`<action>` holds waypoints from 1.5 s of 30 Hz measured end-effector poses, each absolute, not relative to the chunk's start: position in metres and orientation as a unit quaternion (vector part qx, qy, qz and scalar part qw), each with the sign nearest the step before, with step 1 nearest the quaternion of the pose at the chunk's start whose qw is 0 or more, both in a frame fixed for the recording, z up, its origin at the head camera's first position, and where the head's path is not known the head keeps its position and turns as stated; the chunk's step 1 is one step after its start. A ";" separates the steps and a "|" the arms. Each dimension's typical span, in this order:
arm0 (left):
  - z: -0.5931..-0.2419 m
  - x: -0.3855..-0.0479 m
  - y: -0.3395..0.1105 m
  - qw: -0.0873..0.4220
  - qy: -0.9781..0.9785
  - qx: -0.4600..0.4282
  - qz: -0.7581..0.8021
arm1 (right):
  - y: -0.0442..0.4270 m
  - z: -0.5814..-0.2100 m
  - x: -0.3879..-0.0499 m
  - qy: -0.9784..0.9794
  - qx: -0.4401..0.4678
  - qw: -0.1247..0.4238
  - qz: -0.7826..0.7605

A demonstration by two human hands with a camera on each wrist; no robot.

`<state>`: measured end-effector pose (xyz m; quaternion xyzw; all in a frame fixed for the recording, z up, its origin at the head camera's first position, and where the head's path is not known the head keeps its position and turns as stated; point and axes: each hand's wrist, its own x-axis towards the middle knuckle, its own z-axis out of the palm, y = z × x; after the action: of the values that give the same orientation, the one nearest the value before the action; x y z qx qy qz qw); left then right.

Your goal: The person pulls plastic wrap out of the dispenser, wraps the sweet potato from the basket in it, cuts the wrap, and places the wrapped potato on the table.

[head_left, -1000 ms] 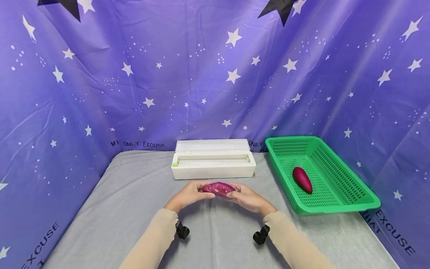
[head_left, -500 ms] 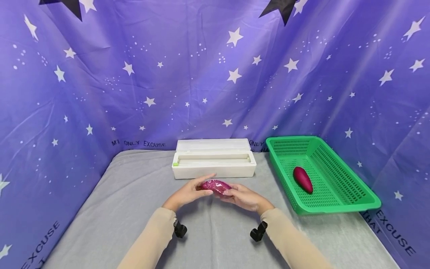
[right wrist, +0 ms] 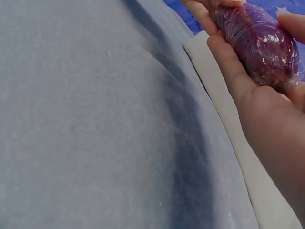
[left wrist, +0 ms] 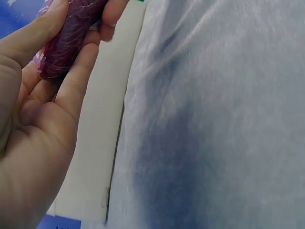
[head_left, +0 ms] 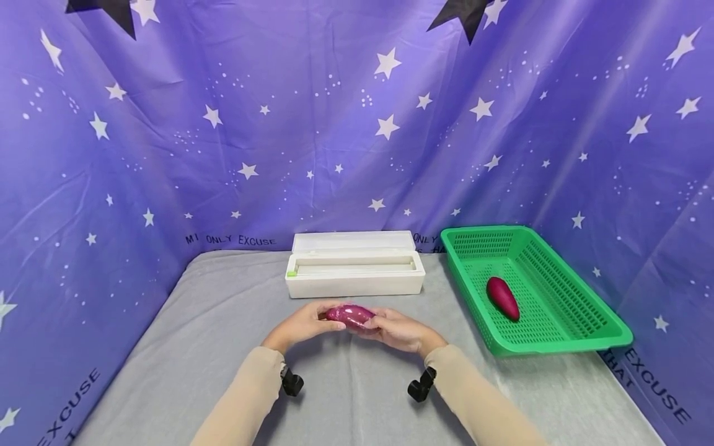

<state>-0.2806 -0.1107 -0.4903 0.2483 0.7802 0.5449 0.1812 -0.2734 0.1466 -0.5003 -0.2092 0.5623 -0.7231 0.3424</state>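
Both hands hold a purple-red, sweet-potato-shaped thing [head_left: 350, 314] in clear shiny film, over the grey cloth in front of the white box. My left hand [head_left: 302, 323] grips its left end, thumb on the near side. The right hand [head_left: 398, 330] has its right end between thumb and fingers. In the left wrist view the left hand [left wrist: 45, 119] curls round one end of the wrapped thing [left wrist: 66, 45]. Wrinkled film shows on the wrapped thing [right wrist: 262, 45] in the right wrist view, with the right hand [right wrist: 267, 109] around its near end.
Behind the hands stands a long white box [head_left: 354, 286], its lid raised at the back and a green piece at its left end. On the right a green basket [head_left: 558, 344] holds an unwrapped purple-red piece [head_left: 502, 298]. A starry purple curtain [head_left: 312, 124] hangs behind.
Both hands have shifted slightly left with the wrapped thing. The left fingers, one of them raised half a second ago, lie around its end again.
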 end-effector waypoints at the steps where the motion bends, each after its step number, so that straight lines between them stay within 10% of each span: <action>1: -0.492 -0.281 -0.113 0.177 0.782 0.244 0.546 | 0.144 -0.499 -0.274 0.563 -0.204 0.342 -0.724; 29: -0.501 -0.281 -0.188 0.148 0.783 0.191 0.573 | 0.089 -0.499 -0.276 0.739 -0.209 0.135 -0.626; 45: -0.495 -0.266 -0.250 0.028 0.842 0.097 0.530 | 0.007 -0.504 -0.276 0.769 -0.182 0.040 -0.611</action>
<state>-0.2656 -0.2496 -0.4951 0.0966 0.8419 0.5302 0.0277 -0.2764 0.0074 -0.5042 -0.1820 0.7691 -0.6113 0.0399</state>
